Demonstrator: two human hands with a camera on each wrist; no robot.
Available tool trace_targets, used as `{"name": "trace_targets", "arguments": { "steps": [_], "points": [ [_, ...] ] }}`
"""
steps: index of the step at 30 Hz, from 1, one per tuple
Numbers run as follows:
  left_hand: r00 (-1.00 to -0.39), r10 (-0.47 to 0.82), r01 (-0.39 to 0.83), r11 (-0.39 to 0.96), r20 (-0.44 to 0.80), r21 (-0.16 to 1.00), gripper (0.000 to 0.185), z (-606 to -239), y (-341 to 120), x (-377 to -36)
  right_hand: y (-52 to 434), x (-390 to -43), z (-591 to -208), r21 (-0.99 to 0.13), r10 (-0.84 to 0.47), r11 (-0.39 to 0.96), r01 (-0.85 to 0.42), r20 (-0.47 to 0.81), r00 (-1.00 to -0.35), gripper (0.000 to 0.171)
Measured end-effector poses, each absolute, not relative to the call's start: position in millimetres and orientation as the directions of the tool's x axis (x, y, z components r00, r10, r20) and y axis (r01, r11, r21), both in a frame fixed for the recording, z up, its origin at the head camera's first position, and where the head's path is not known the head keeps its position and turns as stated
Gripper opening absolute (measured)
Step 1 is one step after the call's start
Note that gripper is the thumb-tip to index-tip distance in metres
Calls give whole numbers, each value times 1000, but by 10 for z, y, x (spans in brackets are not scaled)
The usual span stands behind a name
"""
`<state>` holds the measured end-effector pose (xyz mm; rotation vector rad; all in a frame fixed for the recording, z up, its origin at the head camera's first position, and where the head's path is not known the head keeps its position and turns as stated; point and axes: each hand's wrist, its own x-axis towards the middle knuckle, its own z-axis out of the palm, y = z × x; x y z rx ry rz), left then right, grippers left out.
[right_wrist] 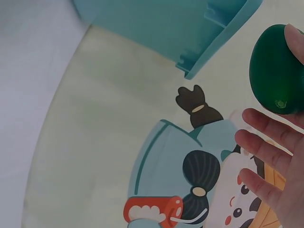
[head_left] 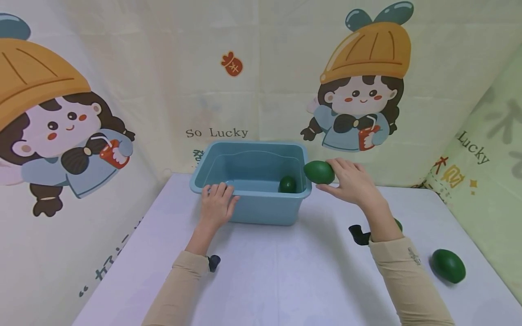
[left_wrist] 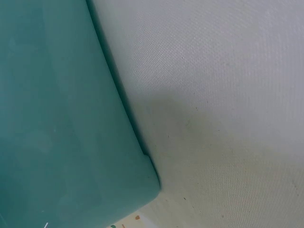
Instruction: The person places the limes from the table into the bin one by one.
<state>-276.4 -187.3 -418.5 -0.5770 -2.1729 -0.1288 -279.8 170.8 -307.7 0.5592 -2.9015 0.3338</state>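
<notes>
L hand clamped on blue bin, R hand ditto on grn fruit

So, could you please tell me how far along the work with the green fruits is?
One fruit already lies in the blue bin. A second is in hand: the right hand holds it near the bin's right side; the left hand touches the front rim. Seemingly left are the fruit on the table at right and a green one mostly hidden by the right wrist.
</notes>
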Motion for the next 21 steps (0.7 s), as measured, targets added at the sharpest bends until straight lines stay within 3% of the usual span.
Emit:
{"name": "trace_targets", "arguments": {
  "steps": [21],
  "points": [
    [-532,360,442,890,767,-111,47,-4172,-1873,-2757,1535,-2879,-3072,-179,-390,886,-427,209,-897,70]
  ]
}}
